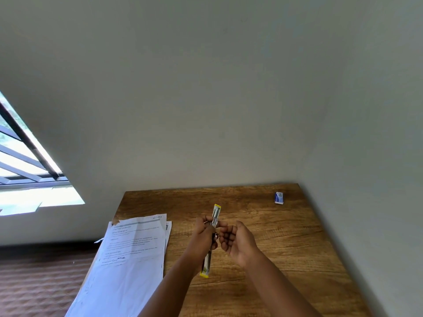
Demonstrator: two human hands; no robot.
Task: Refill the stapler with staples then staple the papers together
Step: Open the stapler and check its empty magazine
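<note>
In the head view, the person holds the stapler (214, 221) above the middle of the wooden table (274, 236). The stapler is swung fully open, so its yellow ends point one to the far side and one to the near side. The left hand (204, 232) grips it around the hinge part, with the fingers curled about the metal. The right hand (238, 240) is just beside it on the right; its fingers are curled and its fingertips (223, 225) seem to pinch at the staple channel. Whether a strip of staples is between them cannot be told, because it is too small to see.

The step in hand is probably the loading of the staples. To do it well, the left hand should keep the open stapler steady and the channel turned upward. The right hand should lay the strip with the legs down, flat in the channel, and not force it. After this, the top should be closed until it clicks.

The count is as follows. There is one stapler, held in the air. There is one small blue and white box (279, 198), probably of staples, at the far right corner of the table, well apart from the hands. There is one pile of papers (132, 259) on the left part of the table, hanging over its left edge; at least two sheets show, but the exact number cannot be told. Two hands are in view.
</note>
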